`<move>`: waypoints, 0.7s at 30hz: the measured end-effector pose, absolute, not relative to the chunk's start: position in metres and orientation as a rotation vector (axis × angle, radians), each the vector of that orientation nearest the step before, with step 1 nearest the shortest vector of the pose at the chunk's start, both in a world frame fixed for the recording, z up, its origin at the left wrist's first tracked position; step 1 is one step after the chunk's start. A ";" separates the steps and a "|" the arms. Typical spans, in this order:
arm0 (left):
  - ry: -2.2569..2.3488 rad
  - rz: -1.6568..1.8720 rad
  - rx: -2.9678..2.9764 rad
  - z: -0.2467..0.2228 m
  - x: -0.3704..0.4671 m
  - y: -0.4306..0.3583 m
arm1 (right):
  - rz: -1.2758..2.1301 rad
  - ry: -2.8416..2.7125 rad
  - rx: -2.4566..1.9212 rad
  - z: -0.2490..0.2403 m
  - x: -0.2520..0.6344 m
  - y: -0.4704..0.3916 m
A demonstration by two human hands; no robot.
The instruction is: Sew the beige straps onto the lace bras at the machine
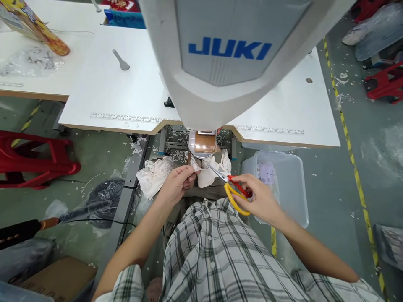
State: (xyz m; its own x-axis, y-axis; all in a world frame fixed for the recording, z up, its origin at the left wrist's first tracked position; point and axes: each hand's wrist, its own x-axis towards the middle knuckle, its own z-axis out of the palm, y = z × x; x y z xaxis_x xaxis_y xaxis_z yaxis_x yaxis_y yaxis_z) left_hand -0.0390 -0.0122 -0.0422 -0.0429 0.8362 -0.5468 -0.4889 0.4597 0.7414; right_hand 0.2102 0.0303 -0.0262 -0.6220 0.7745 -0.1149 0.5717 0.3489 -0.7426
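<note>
My left hand (180, 181) pinches the edge of a white lace garment (207, 175) below the sewing machine's rounded arm end. Scissors (236, 193) with one red and one yellow handle are in my right hand (258, 197), fingers through the loops. Their blades point up and left, slightly parted, and reach the fabric near my left fingertips. More white lace fabric (155, 174) is bunched to the left of my left hand. The copper-coloured plate (204, 143) of the machine sits just above the garment.
The large JUKI machine head (220, 96) hangs over the white table (126, 92). A clear plastic bin (291, 184) stands right of my right hand. Red stools (34, 159) are on the floor at left and far right. A cardboard box (63, 279) lies bottom left.
</note>
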 end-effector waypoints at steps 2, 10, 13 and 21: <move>1.198 1.131 0.357 -0.044 -0.041 -0.013 | 1.180 -2.327 -1.186 -0.026 0.209 0.027; 1.330 1.194 0.457 -0.044 -0.039 -0.017 | 1.231 -2.378 -1.144 -0.028 0.184 0.029; 1.431 1.149 0.602 -0.044 -0.038 -0.018 | 1.238 -2.396 -1.129 -0.031 0.175 0.032; 1.541 1.091 0.750 -0.046 -0.043 -0.018 | 1.288 -2.384 -1.128 -0.039 0.171 0.039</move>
